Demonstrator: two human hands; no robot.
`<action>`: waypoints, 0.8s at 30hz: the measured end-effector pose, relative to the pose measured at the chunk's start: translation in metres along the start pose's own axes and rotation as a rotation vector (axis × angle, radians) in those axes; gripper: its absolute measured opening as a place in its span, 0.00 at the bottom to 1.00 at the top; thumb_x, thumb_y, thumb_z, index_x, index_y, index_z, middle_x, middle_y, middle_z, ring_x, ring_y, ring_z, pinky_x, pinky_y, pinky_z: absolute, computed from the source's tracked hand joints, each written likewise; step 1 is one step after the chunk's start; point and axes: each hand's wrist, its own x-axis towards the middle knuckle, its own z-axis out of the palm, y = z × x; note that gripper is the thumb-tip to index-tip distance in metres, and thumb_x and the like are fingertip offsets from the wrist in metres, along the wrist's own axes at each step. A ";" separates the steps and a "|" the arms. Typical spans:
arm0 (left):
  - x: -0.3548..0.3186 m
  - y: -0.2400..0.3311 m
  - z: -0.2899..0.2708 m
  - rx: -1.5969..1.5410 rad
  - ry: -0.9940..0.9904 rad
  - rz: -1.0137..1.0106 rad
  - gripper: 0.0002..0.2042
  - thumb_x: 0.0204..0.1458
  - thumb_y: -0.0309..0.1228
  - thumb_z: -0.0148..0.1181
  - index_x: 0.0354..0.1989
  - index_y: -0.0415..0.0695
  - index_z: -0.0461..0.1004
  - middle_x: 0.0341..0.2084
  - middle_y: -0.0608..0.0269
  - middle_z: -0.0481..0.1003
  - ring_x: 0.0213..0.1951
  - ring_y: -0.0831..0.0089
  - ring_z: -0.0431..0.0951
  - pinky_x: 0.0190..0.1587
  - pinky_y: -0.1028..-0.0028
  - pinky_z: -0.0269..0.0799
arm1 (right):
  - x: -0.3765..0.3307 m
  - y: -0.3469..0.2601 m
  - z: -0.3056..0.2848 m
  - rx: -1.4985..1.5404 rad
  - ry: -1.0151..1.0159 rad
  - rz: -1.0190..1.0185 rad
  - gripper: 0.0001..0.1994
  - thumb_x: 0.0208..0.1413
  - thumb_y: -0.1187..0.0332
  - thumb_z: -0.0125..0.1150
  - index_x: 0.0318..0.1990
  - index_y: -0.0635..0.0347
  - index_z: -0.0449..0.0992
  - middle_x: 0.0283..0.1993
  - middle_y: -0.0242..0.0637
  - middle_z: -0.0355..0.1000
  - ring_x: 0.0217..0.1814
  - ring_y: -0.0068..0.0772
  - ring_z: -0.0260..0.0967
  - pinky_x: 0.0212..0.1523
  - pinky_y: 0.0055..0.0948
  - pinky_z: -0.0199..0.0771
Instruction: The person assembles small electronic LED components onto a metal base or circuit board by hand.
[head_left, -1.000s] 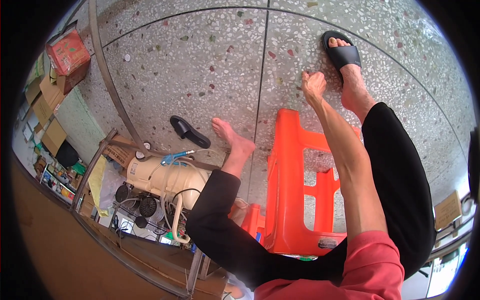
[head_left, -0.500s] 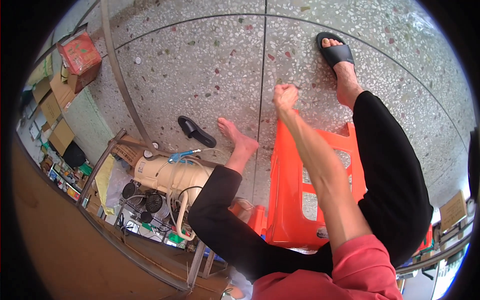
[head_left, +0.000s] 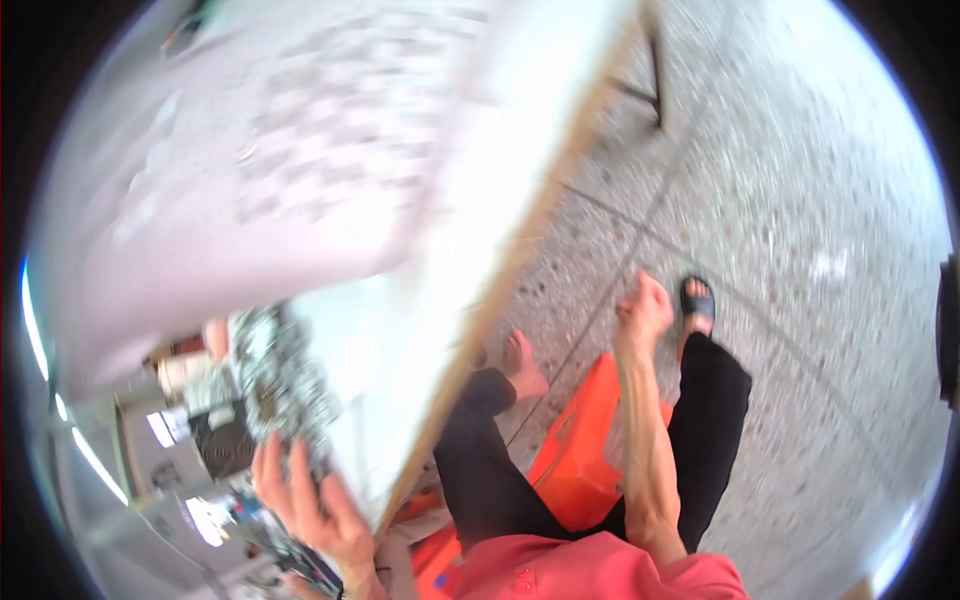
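Gripping the white board (head_left: 480, 230) near its lower edge, the left hand (head_left: 310, 500) spreads its fingers; stiff, probably light. The right hand (head_left: 645, 310) hangs fisted, empty.

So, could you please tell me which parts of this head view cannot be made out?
- Left hand: motion blur smears the dark clutter at its fingers; whether it grips anything is unclear.
- White board: blurred, its pale markings unreadable; it hides the floor behind.
- Right hand: looks closed, contents unseen.
- Orange stool: partly hidden by the legs.
- Sandal: small and blurred.
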 end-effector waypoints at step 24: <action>-0.025 -0.071 -0.019 -0.836 0.378 -0.109 0.16 0.38 0.24 0.61 0.39 0.41 0.73 0.45 0.56 0.68 0.49 0.57 0.66 0.55 0.49 0.53 | -0.363 -0.099 0.377 -0.590 -1.258 -0.219 0.06 0.46 0.73 0.56 0.28 0.68 0.69 0.13 0.23 0.52 0.12 0.15 0.46 0.13 0.20 0.41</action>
